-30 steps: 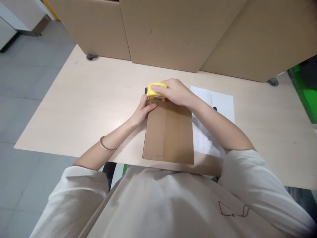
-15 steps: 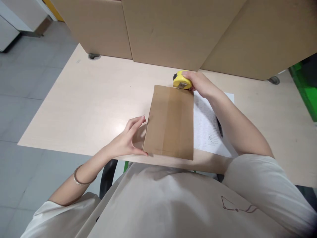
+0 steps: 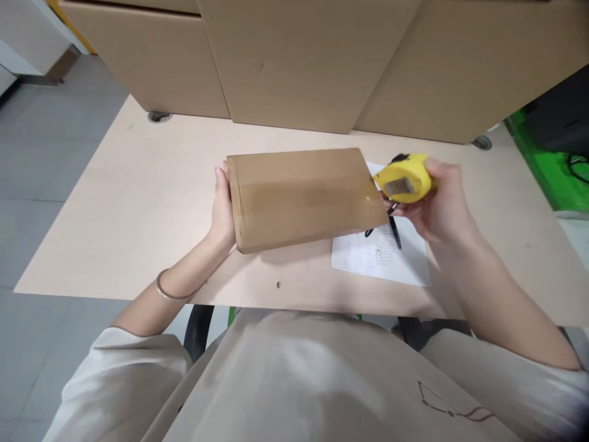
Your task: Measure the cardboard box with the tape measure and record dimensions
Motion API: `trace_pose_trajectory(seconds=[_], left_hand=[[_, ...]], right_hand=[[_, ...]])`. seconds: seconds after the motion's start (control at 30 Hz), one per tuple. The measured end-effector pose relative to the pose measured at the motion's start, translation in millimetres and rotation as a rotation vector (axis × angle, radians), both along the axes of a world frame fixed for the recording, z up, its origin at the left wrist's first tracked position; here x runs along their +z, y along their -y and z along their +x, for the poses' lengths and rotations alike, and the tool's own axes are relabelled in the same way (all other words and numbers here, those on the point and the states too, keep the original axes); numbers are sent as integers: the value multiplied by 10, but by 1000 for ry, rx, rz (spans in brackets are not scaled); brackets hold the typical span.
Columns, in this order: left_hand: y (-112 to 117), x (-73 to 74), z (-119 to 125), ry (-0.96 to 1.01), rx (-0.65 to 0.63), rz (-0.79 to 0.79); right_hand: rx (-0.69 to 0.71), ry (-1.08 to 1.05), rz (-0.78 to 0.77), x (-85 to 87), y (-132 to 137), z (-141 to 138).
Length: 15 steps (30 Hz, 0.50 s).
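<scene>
A brown cardboard box (image 3: 304, 199) is raised above the table with its long side running left to right, slightly tilted. My left hand (image 3: 223, 212) presses against its left end, most fingers hidden behind it. My right hand (image 3: 444, 199) grips a yellow tape measure (image 3: 405, 179) at the right end of the box. Some right fingers reach under the tape measure towards the box; whether they bear its weight I cannot tell.
Under the right side lies a printed sheet (image 3: 368, 264) with a black pen (image 3: 394, 233) on it. Large cardboard panels (image 3: 294, 67) stand along the back of the pale table (image 3: 115, 227). A small dark mark (image 3: 278, 285) shows near the front edge.
The box has come up off the table and turned from lengthwise to crosswise. My left hand has moved up onto its end. The tape measure has moved right and nearer with my right hand.
</scene>
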<state>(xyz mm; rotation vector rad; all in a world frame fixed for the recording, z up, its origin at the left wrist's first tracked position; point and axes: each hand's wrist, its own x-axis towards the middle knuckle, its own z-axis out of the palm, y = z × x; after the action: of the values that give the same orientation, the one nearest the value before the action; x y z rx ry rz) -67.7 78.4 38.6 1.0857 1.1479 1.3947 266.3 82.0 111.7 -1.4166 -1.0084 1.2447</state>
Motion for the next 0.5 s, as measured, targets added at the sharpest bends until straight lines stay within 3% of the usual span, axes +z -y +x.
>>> trace_pose_trajectory(seconds=[0.1,0.23,0.4,0.5], left_hand=[[-130,18,90,166,-118,-139],[-195,-117,-9,76,-164,-233],[-281,-366,-292,-129,-191,-206],[-338,-470,-409,-209,-247,-119]], right_hand=[[-46,-33,-65,-171,268,-7],[-58,-32,-114,-313,440,4],[-3,93,-128,-376,275,212],[51,204,9,-257,38,233]])
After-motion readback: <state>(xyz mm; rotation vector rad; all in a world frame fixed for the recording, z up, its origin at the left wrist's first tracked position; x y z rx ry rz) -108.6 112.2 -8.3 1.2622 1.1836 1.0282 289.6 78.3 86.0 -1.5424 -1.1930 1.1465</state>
